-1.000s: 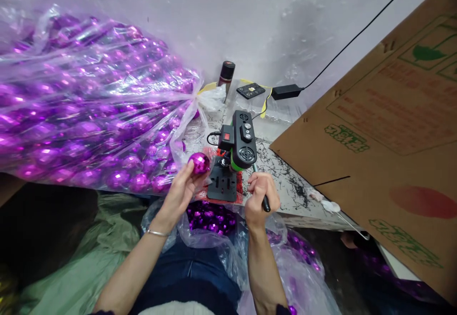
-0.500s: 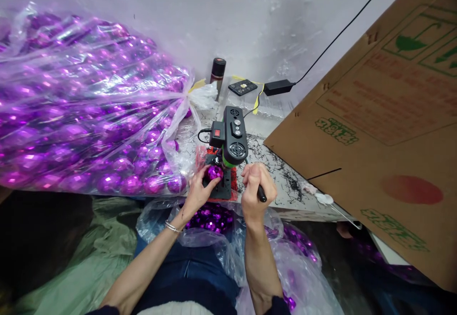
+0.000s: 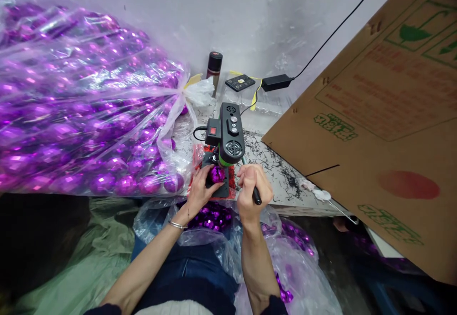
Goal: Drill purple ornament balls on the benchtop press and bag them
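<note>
Two hands of mine were closed at the press [image 3: 231, 132]: my left hand [image 3: 200, 189] gripped a purple ball [image 3: 217, 175] between fingers and thumb, and my right hand [image 3: 254, 186] made a fist round the lever [image 3: 257, 197], its black end poking out below. The ball was round and shiny, cut into small mirror-like facets, and it sat beneath the front of the press's head, over the flat dark base plate [image 3: 223, 191]; whether it touched the plate I could not tell. The head was a smooth black block with rounded ends and two round vents, a boxy switch [image 3: 213, 132] with a red rocker at its side. Under the plate showed a red mat [image 3: 195, 155].

My pale tabletop [image 3: 257, 151] was littered with short black strands [image 3: 293, 181]. On the left bulged a big clear bag [image 3: 89, 115], thin and creased, gathered at the neck and packed with more faceted purple balls. Glittering purple pieces [image 3: 214, 217] lay in crinkled plastic just below the table's edge. Towards the back stood a dark cylindrical can [image 3: 214, 65], near a flat black phone-like slab [image 3: 240, 83] and a power adapter [image 3: 276, 83]. A pale wall [image 3: 250, 20] rose behind, and a brown cardboard box [image 3: 374, 158], printed in green and red, slanted in from the right.
</note>
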`<action>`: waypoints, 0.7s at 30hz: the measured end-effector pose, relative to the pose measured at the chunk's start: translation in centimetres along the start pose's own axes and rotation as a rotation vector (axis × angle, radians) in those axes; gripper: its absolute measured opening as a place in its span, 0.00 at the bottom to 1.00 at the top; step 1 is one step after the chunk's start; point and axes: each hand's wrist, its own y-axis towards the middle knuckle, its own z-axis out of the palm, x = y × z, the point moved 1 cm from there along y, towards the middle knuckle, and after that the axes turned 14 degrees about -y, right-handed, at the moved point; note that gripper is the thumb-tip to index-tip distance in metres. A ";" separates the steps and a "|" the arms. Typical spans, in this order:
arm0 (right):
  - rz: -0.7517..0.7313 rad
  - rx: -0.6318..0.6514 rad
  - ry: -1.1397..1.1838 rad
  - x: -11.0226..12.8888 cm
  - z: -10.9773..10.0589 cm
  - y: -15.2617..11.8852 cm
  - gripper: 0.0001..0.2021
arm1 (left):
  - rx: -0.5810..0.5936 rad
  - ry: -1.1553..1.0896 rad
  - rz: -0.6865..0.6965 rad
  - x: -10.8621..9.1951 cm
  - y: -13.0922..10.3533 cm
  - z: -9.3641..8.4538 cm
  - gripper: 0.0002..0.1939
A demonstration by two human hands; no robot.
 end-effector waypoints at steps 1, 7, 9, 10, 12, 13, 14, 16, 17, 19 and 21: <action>0.001 0.000 -0.005 0.0 0.0 -0.1 0.17 | 0.004 -0.016 0.007 0.1 -0.1 0.0 0.28; 0.003 -0.011 -0.038 -0.7 0.1 -1.9 0.17 | 0.007 -0.074 -0.049 0.5 -0.2 0.1 0.30; -0.028 -0.020 -0.047 -1.2 0.4 -2.9 0.18 | 0.012 -0.093 -0.074 0.4 -0.2 0.1 0.30; -0.046 -0.030 -0.052 -1.6 0.7 -3.3 0.18 | 0.015 -0.101 -0.084 0.4 -0.2 0.1 0.30; -0.083 -0.064 -0.058 -2.2 1.2 -4.1 0.18 | 0.018 -0.112 -0.099 0.3 -0.3 0.1 0.30; -0.095 -0.086 -0.057 -2.4 1.5 -4.4 0.18 | 0.019 -0.113 -0.102 0.3 -0.3 0.2 0.30; -0.106 -0.109 -0.052 -2.6 1.7 -4.6 0.18 | 0.018 -0.114 -0.101 0.3 -0.3 0.2 0.30; -0.111 -0.140 -0.034 -2.8 2.1 -4.7 0.18 | 0.016 -0.114 -0.087 0.3 -0.4 0.2 0.29; -0.113 -0.153 -0.022 -2.9 2.2 -4.7 0.18 | 0.015 -0.114 -0.078 0.3 -0.4 0.2 0.29; -0.111 -0.167 -0.003 -2.9 2.4 -4.6 0.17 | 0.011 -0.110 -0.060 0.3 -0.5 0.2 0.29; -0.111 -0.176 0.009 -3.0 2.5 -4.8 0.17 | 0.004 -0.102 -0.044 0.3 -0.5 0.3 0.29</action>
